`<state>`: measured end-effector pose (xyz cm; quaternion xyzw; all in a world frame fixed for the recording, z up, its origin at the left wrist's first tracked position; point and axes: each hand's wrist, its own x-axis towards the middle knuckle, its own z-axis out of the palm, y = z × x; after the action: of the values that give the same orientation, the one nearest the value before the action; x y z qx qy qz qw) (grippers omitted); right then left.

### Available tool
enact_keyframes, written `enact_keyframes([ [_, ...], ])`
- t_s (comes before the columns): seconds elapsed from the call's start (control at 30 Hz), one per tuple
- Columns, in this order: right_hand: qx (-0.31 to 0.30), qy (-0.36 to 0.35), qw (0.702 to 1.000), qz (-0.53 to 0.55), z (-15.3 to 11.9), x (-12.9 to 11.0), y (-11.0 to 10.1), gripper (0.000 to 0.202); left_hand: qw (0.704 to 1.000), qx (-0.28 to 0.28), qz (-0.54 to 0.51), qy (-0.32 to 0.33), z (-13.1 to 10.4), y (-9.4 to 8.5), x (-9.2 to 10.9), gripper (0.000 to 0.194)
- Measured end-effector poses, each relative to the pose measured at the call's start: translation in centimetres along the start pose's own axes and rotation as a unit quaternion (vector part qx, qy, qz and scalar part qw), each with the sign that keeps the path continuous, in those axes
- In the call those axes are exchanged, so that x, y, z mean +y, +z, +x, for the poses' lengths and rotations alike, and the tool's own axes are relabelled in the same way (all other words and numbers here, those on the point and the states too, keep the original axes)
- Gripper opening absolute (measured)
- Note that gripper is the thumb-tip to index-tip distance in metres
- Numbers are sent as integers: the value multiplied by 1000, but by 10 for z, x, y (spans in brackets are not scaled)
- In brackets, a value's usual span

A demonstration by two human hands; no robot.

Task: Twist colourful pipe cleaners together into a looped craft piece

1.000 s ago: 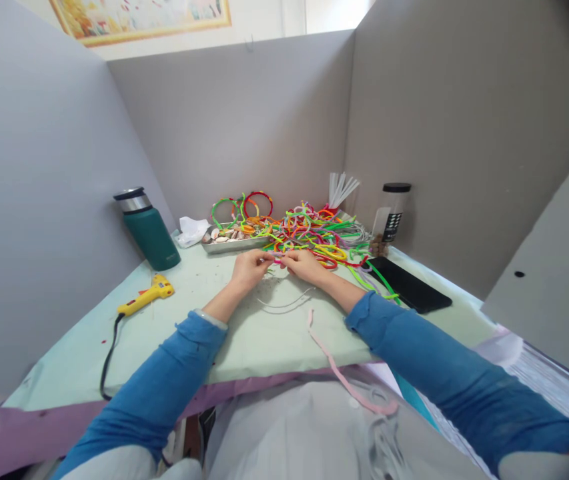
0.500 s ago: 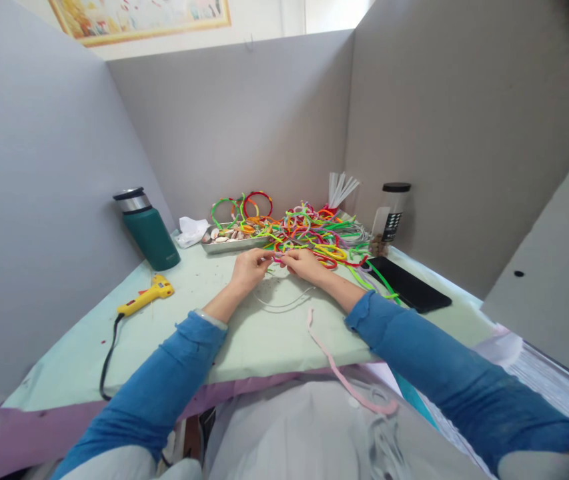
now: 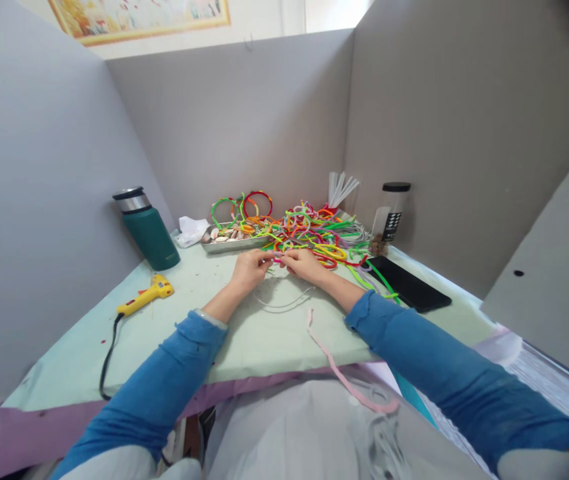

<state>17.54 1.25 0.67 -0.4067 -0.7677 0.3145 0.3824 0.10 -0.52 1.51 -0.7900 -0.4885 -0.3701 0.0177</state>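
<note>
My left hand (image 3: pixel 252 268) and my right hand (image 3: pixel 302 263) meet over the middle of the table, fingertips pinched on a small pink piece (image 3: pixel 277 260) between them. Most of that piece is covered by the fingers. Below the hands a thin white loop (image 3: pixel 281 308) curves over the pale cloth. A pink fuzzy strip (image 3: pixel 333 365) runs from the cloth over the table's front edge onto my lap. Just beyond the hands lies a heap of coloured fuzzy stems (image 3: pixel 309 227).
A metal tray (image 3: pixel 237 246) holds shell-like pieces, with coloured rings (image 3: pixel 258 204) behind. At left are a green bottle (image 3: pixel 151 237) and a yellow glue gun (image 3: pixel 144 297) with black cord. At right stand a clear jar (image 3: pixel 391 217) and a black phone (image 3: pixel 409 285). Grey panels enclose the table.
</note>
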Motion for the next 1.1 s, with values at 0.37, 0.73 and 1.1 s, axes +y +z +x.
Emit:
enact_keyframes([
  [0.37, -4, -32, 999, -32, 2, 6, 3, 31, 999, -39, 18, -28, 0, -3, 5, 16],
  [0.73, -7, -48, 996, -68, 1, 5, 3, 29, 991, -124, -20, -55, 1, -2, 1, 27],
  [1.1, -16, -48, 997, -54, 1, 4, 3, 29, 946, -184, -183, -195, -2, -2, 2, 24],
])
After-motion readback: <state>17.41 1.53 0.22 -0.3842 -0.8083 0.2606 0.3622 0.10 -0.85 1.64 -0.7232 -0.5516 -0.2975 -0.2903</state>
